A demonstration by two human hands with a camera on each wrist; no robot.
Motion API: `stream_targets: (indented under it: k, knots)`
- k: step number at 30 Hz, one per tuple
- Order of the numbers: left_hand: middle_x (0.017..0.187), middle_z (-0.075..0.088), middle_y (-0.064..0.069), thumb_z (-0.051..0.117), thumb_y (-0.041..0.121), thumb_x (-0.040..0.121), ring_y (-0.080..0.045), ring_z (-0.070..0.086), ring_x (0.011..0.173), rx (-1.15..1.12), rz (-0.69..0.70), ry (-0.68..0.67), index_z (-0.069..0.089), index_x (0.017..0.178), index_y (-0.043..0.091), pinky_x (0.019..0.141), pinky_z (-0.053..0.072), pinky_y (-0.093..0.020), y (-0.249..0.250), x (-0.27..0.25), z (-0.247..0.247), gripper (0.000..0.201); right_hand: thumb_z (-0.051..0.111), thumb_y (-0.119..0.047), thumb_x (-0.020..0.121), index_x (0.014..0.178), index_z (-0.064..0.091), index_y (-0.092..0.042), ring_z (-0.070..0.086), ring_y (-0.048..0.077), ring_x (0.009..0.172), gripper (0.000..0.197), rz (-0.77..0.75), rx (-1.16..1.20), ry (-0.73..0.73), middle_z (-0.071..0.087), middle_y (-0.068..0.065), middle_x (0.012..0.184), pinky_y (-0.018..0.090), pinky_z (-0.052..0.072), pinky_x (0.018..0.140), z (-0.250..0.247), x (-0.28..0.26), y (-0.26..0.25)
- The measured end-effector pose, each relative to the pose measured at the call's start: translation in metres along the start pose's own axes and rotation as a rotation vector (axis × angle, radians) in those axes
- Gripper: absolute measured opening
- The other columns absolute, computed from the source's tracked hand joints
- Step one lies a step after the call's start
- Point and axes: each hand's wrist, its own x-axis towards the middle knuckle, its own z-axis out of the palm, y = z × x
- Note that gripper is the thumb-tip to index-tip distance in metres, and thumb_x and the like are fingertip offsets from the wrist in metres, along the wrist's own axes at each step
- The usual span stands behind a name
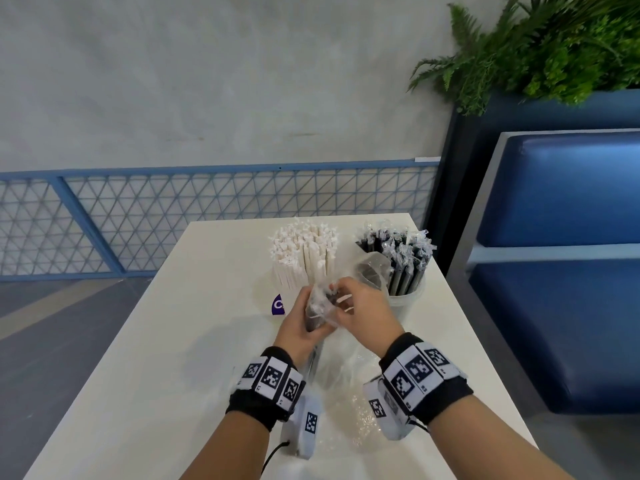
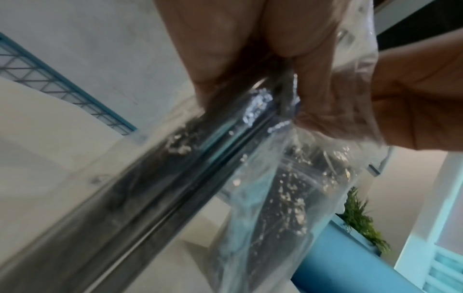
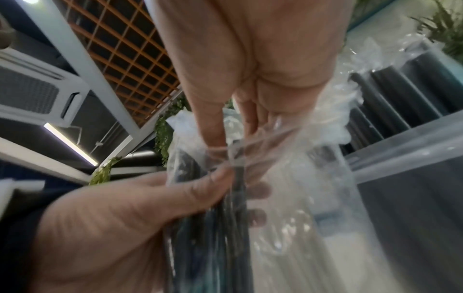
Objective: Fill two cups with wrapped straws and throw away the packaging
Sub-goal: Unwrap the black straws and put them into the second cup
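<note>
Two cups stand at the far end of the white table (image 1: pixel 166 341). The left cup (image 1: pixel 278 304) holds white paper-wrapped straws (image 1: pixel 301 254); the clear right cup (image 1: pixel 403 303) holds black straws (image 1: pixel 405 265) in clear wrap. In front of them my left hand (image 1: pixel 304 327) grips a bundle of black straws (image 1: pixel 317 311) still inside a clear plastic bag (image 1: pixel 329 306). My right hand (image 1: pixel 356 306) pinches the bag's upper part. In the left wrist view the bundle (image 2: pixel 175 178) runs diagonally under the bag (image 2: pixel 275 198). The right wrist view shows my left hand (image 3: pixel 112 218) round the bundle (image 3: pixel 213 237).
More crumpled clear packaging (image 1: pixel 349 393) lies on the table between my wrists. A blue bench seat (image 1: pixel 561 271) stands close on the right, with a planter of ferns (image 1: pixel 554 46) behind it. A blue mesh railing (image 1: pixel 207 216) runs beyond the table's far edge.
</note>
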Motion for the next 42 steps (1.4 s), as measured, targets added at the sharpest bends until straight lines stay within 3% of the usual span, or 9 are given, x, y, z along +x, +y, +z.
stream_targets:
  k: [5, 10, 12, 20, 23, 25, 32, 36, 42]
  knots:
    - [0.115, 0.054, 0.008, 0.081, -0.009, 0.058, 0.013, 0.058, 0.099, 0.077, 0.011, -0.146, 0.021, 0.129, 0.027, 0.079, 0.047, -0.009, -0.004, -0.001, 0.005, 0.099, 0.067, -0.007, 0.079, 0.113, 0.049, -0.008, 0.06, 0.012, 0.084, 0.039, 0.012, 0.004, -0.095, 0.065, 0.006, 0.103, 0.0, 0.041, 0.057, 0.004, -0.005, 0.004]
    - [0.12, 0.047, 0.007, 0.085, -0.008, 0.05, -0.005, 0.063, 0.104, 0.092, -0.011, -0.159, 0.012, 0.131, 0.029, 0.084, 0.053, -0.023, -0.011, -0.001, 0.003, 0.115, 0.073, -0.005, 0.07, 0.119, 0.049, -0.021, 0.061, 0.019, 0.102, 0.057, 0.007, 0.185, -0.338, 0.062, 0.006, 0.111, 0.033, 0.053, 0.088, 0.005, -0.006, 0.019]
    - [0.116, 0.046, 0.007, 0.087, -0.006, 0.047, -0.006, 0.061, 0.103, 0.144, -0.007, -0.152, 0.006, 0.132, 0.026, 0.088, 0.052, -0.023, -0.011, 0.0, 0.003, 0.122, 0.075, -0.009, 0.068, 0.113, 0.047, -0.032, 0.059, 0.015, 0.1, 0.058, -0.028, 0.223, -0.401, 0.06, 0.0, 0.108, 0.032, 0.051, 0.09, 0.006, -0.006, 0.022]
    - [0.104, 0.064, -0.006, 0.087, 0.0, 0.048, -0.007, 0.067, 0.091, 0.124, -0.033, -0.095, 0.012, 0.129, 0.04, 0.081, 0.052, -0.021, -0.014, 0.005, 0.003, 0.118, 0.056, -0.009, 0.089, 0.101, 0.051, -0.018, 0.059, 0.01, 0.083, 0.016, 0.058, 0.519, -0.026, 0.06, 0.0, 0.089, 0.018, 0.048, 0.075, 0.04, -0.013, 0.016]
    - [0.104, 0.061, 0.005, 0.077, -0.018, 0.056, 0.006, 0.065, 0.087, 0.043, -0.082, -0.061, 0.034, 0.126, 0.022, 0.069, 0.052, -0.015, -0.012, 0.002, 0.005, 0.091, 0.051, -0.01, 0.093, 0.118, 0.047, -0.01, 0.062, 0.011, 0.095, 0.025, 0.155, 0.682, 0.041, 0.063, 0.0, 0.1, 0.019, 0.052, 0.078, 0.039, -0.015, 0.007]
    - [0.102, 0.064, 0.008, 0.076, -0.014, 0.06, 0.0, 0.065, 0.089, 0.065, -0.079, -0.024, 0.047, 0.113, 0.033, 0.071, 0.054, -0.017, -0.015, 0.002, 0.004, 0.076, 0.05, -0.015, 0.094, 0.116, 0.048, -0.011, 0.063, 0.017, 0.101, 0.023, 0.152, 0.738, 0.068, 0.064, 0.004, 0.106, 0.023, 0.054, 0.079, 0.03, -0.016, -0.003]
    - [0.084, 0.062, 0.009, 0.07, -0.011, 0.069, 0.0, 0.063, 0.077, 0.077, -0.044, -0.004, 0.05, 0.093, 0.034, 0.062, 0.048, -0.009, -0.004, 0.004, -0.002, 0.055, 0.066, -0.023, 0.078, 0.112, 0.053, -0.01, 0.062, 0.012, 0.098, 0.039, 0.019, 0.922, 0.219, 0.064, 0.007, 0.103, 0.022, 0.051, 0.086, -0.014, -0.006, -0.028]
    - [0.1, 0.066, 0.013, 0.069, -0.016, 0.067, -0.001, 0.064, 0.09, 0.025, 0.004, 0.008, 0.047, 0.114, 0.038, 0.069, 0.049, -0.012, -0.003, 0.009, 0.0, 0.075, 0.069, -0.009, 0.078, 0.096, 0.063, -0.01, 0.067, 0.015, 0.092, 0.019, 0.087, 0.781, 0.089, 0.07, 0.007, 0.095, 0.024, 0.054, 0.084, -0.007, -0.006, -0.028]
    - [0.092, 0.061, 0.001, 0.067, -0.014, 0.07, -0.014, 0.059, 0.083, 0.05, -0.1, 0.048, 0.052, 0.103, 0.026, 0.078, 0.053, -0.028, -0.004, 0.011, -0.008, 0.054, 0.054, -0.021, 0.091, 0.087, 0.058, -0.008, 0.062, 0.007, 0.076, 0.014, 0.005, 0.761, 0.357, 0.063, 0.001, 0.079, 0.02, 0.051, 0.075, -0.04, 0.005, -0.049]
